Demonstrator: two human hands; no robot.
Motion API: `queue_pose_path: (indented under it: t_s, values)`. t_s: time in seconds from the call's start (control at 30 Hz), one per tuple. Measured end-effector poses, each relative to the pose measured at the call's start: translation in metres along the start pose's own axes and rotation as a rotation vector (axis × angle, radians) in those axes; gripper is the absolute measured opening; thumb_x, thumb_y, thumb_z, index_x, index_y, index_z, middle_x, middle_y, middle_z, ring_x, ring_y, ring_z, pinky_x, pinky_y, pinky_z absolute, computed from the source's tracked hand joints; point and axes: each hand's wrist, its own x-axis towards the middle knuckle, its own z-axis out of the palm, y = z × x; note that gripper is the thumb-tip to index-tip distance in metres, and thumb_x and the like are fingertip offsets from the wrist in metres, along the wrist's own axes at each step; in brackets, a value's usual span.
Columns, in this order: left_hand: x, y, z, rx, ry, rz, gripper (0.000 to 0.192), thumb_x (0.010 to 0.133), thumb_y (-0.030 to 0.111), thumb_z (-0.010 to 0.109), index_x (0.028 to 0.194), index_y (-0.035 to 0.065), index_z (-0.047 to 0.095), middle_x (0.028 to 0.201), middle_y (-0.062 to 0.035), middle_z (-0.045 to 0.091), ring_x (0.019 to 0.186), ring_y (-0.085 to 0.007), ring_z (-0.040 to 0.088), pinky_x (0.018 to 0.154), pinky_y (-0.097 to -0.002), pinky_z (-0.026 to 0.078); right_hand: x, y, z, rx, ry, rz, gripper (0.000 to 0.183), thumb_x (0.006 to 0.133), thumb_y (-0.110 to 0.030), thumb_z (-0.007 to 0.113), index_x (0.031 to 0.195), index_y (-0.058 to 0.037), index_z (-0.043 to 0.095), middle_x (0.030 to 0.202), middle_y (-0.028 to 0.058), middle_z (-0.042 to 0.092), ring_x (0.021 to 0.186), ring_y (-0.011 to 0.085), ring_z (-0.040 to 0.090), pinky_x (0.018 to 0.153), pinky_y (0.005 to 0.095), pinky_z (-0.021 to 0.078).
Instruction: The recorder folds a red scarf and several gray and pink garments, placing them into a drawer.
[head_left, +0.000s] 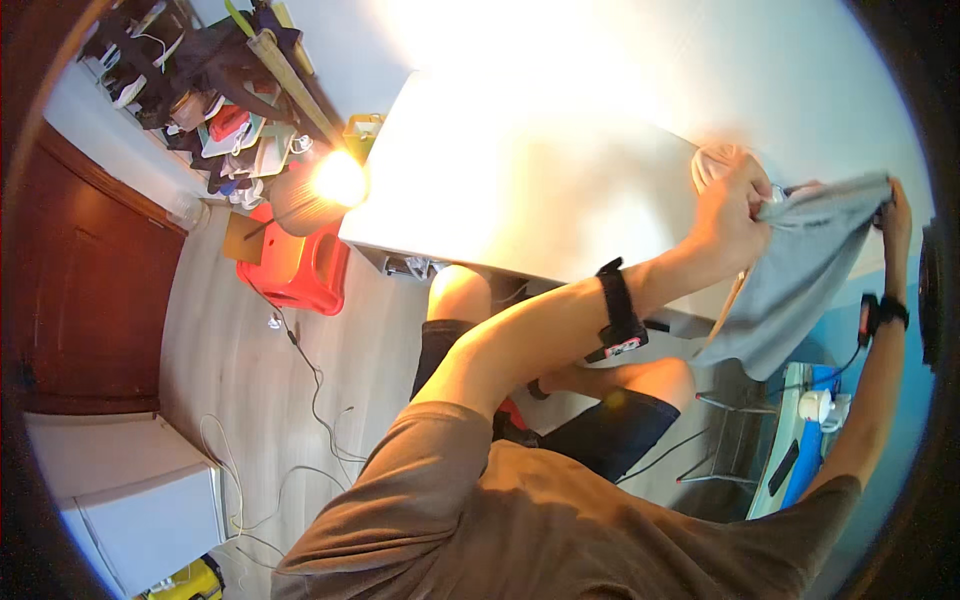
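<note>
A grey cloth (806, 270), perhaps a garment, hangs stretched between my two hands over the right end of a white table (457, 232). My left hand (731, 202) grips its upper left part, fingers pinched together. At the far right, my right hand (898, 206) holds its upper right corner; the fingers there are partly hidden. Close behind my left hand lies a peach-coloured cloth (706, 166), partly covered by the hand. The grey cloth's lower edge drops past the table's edge. Strong glare washes out much of the tabletop.
A lit lamp (319, 191) stands at the left, by a red plastic stool (311, 270). Cables (315, 390) run across the floor. To my right is a small stand (776, 442) with a white cup (814, 405). A cluttered rack (225, 127) is at the far left.
</note>
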Motion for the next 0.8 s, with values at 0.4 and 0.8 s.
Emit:
queue_pose_path:
  t_s: [0.4, 0.8]
  values:
    - [-0.092, -0.071, -0.368, 0.260, 0.705, -0.660, 0.052, 0.074, -0.001, 0.071, 0.120, 0.0067, 0.048, 0.094, -0.0079, 0.056, 0.074, -0.0188, 0.061, 0.063, -0.0312, 0.054, -0.109, -0.352, 0.486, 0.366, -0.675, -0.557, 0.081, 0.085, -0.019, 0.061, 0.156, -0.0015, 0.026, 0.150, 0.0236, 0.046, 0.135, 0.0343, 0.048, 0.114, 0.0419, 0.0373]
    - [-0.127, -0.087, -0.425, 0.131, 0.676, -0.741, 0.042, 0.079, -0.002, 0.066, 0.115, 0.0051, 0.048, 0.093, -0.0064, 0.058, 0.070, -0.0132, 0.061, 0.055, -0.0239, 0.057, -0.237, -0.251, 0.385, 0.371, -1.094, -0.301, 0.051, 0.087, -0.010, 0.062, 0.137, -0.0039, 0.052, 0.126, 0.0221, 0.062, 0.115, 0.0394, 0.060, 0.097, 0.0454, 0.0485]
